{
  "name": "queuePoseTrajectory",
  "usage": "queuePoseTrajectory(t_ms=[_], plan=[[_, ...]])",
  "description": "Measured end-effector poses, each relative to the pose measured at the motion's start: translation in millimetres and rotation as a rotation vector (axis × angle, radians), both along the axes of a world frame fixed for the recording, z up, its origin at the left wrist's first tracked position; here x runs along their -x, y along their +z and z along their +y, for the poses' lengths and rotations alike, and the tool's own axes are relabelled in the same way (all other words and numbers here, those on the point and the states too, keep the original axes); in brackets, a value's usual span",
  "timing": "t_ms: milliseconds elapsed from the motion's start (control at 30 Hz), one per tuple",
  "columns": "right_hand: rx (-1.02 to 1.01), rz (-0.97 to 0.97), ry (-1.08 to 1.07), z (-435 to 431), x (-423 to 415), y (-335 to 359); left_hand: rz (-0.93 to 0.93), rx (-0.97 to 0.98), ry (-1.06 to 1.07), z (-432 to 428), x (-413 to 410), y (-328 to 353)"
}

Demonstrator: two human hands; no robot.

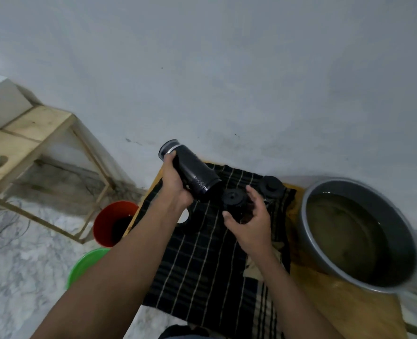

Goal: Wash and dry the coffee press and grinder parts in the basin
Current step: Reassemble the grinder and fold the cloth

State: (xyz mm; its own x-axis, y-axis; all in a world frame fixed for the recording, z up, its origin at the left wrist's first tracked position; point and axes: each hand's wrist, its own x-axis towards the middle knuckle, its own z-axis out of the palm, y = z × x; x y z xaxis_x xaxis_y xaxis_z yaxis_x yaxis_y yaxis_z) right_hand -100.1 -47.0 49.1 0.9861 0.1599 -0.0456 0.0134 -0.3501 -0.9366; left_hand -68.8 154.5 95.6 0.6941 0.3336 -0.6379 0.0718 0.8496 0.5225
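While the left hand (178,185) curls its fingers round the one black cylinder (194,168), gripping it near the silver-ringed end, it holds the thing tilted in the air, well left of the basin (302,216), lower end dipping toward the striped cloth (202,260). Two round black parts to count on that cloth: one (234,196) right by the cylinder's lower end, the other (271,184) closer to the basin, the pair just beside each other. The right hand (249,222) is spread wide, fingers loosely curved, nothing in its grasp. The first round part sits between its thumb and fingertips, and I can't tell whether they touch it. One basin, murky water inside, standing on the wooden board (344,309) just past the cloth's right edge. There is bare cloth on the near side of both hands, plenty of room there. Far left of the basin, down on the floor off the board's edge, are two buckets, one red (109,216) and one green (87,267), near each other.
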Motion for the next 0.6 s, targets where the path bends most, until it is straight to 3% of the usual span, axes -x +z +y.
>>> queuePoseTrajectory(t_ms=[333,600], plan=[[0.012,-0.178,0.038,-2,9,43,-0.149,-0.134,-0.065,-26,-1,37],[-0.082,-0.143,-0.013,-4,7,53,-0.292,-0.261,-0.105,-44,5,43]])
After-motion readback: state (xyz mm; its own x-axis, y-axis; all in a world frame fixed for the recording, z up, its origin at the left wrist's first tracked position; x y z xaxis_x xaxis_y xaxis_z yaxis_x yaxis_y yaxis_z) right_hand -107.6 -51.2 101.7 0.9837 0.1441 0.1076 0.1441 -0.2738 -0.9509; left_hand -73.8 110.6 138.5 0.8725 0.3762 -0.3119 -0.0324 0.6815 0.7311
